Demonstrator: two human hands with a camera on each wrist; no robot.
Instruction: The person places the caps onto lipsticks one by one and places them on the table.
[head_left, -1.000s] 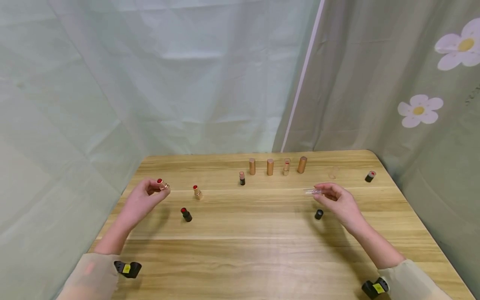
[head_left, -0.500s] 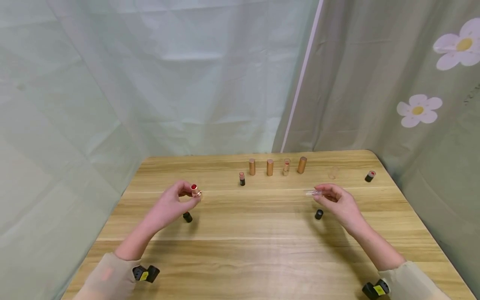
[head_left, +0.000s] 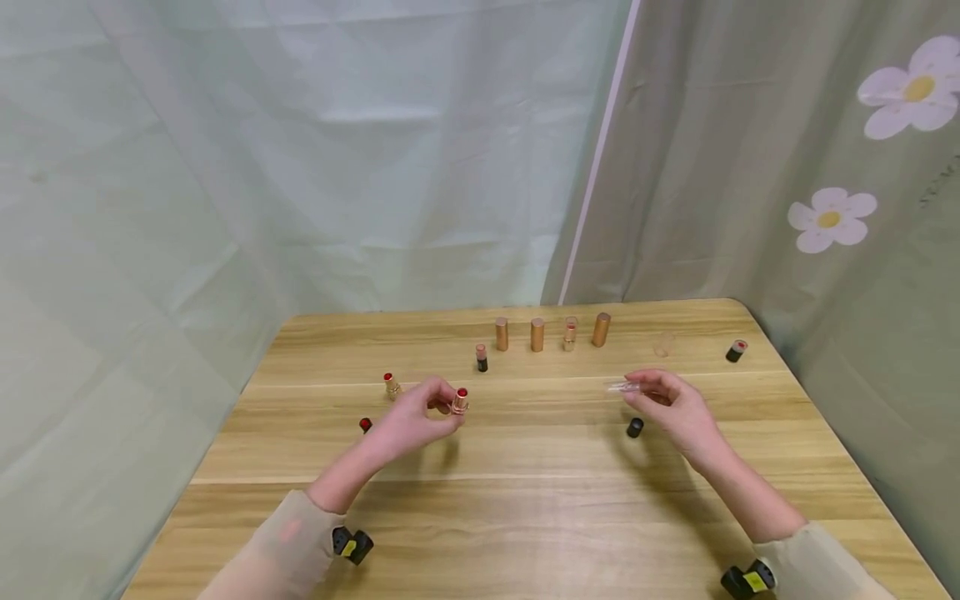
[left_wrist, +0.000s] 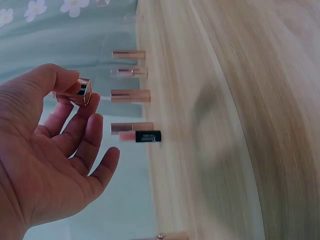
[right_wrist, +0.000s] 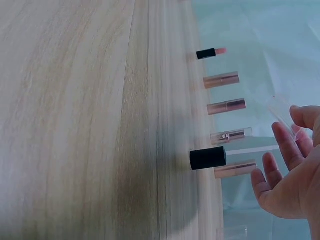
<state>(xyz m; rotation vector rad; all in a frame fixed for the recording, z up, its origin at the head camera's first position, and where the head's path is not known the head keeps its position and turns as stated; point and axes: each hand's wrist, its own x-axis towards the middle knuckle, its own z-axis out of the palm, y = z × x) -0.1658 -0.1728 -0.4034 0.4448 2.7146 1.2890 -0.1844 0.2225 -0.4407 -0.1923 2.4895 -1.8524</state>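
My left hand (head_left: pixel 415 423) pinches a gold lipstick (head_left: pixel 461 402), its red tip upward, above the table's middle left. In the left wrist view, thumb and fingertips hold this lipstick's gold base (left_wrist: pixel 80 92). On the right, my right hand (head_left: pixel 678 412) pinches a clear cap (head_left: pixel 622 387) on its side, off the table. The right wrist view has the same transparent cap (right_wrist: pixel 282 115) between thumb and fingers. Below that hand stands a black cap (head_left: pixel 635 427). Another uncapped gold lipstick (head_left: pixel 392 386) stands left of my left hand, which partly hides a black red-tipped lipstick (head_left: pixel 365 425).
Along the back stand closed gold lipsticks (head_left: pixel 537 335) and one under a clear cover (head_left: pixel 570 334). A black lipstick with a pink tip (head_left: pixel 482 358) stands before them. Farther right are another clear cap (head_left: pixel 663 344) and a black lipstick (head_left: pixel 737 351). Curtains (head_left: pixel 420 167) hang behind the table.
My left hand has carried the gold lipstick from the table's left side rightward, past the other uncapped gold lipstick. My right hand keeps its place with the clear cap.
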